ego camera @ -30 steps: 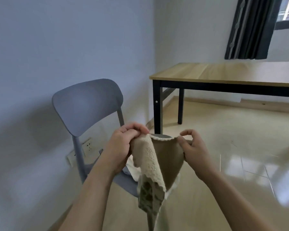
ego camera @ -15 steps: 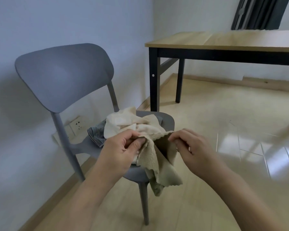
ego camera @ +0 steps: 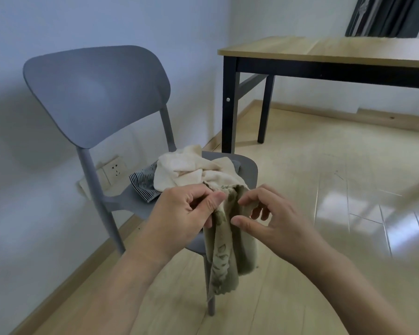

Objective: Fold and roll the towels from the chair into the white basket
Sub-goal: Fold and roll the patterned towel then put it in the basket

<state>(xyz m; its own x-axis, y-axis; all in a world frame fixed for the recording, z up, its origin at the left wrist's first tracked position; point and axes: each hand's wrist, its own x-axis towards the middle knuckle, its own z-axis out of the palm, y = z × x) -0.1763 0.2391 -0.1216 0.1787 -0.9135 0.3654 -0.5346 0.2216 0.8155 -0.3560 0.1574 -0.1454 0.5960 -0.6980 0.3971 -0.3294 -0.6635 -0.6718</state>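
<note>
A grey chair (ego camera: pixel 94 93) stands against the wall. On its seat lie a crumpled cream towel (ego camera: pixel 186 170) and a dark striped towel (ego camera: pixel 143 184) partly under it. An olive-beige patterned towel (ego camera: pixel 228 250) hangs down in front of the seat. My left hand (ego camera: pixel 186 213) pinches its top edge between thumb and fingers. My right hand (ego camera: pixel 269 218) is just right of the cloth with curled, spread fingers; its fingertips touch the towel's edge, and I cannot tell whether they hold it. No white basket is in view.
A wooden table (ego camera: pixel 336 52) with black legs stands at the back right, in front of a dark curtain (ego camera: pixel 385 15). A wall socket (ego camera: pixel 114 169) sits low behind the chair. Glossy light wood floor (ego camera: pixel 336 201) spreads to the right.
The towel went from being stretched between both hands to hanging bunched from my left hand. My right hand loosened its pinch. The view dipped, showing the towels on the seat.
</note>
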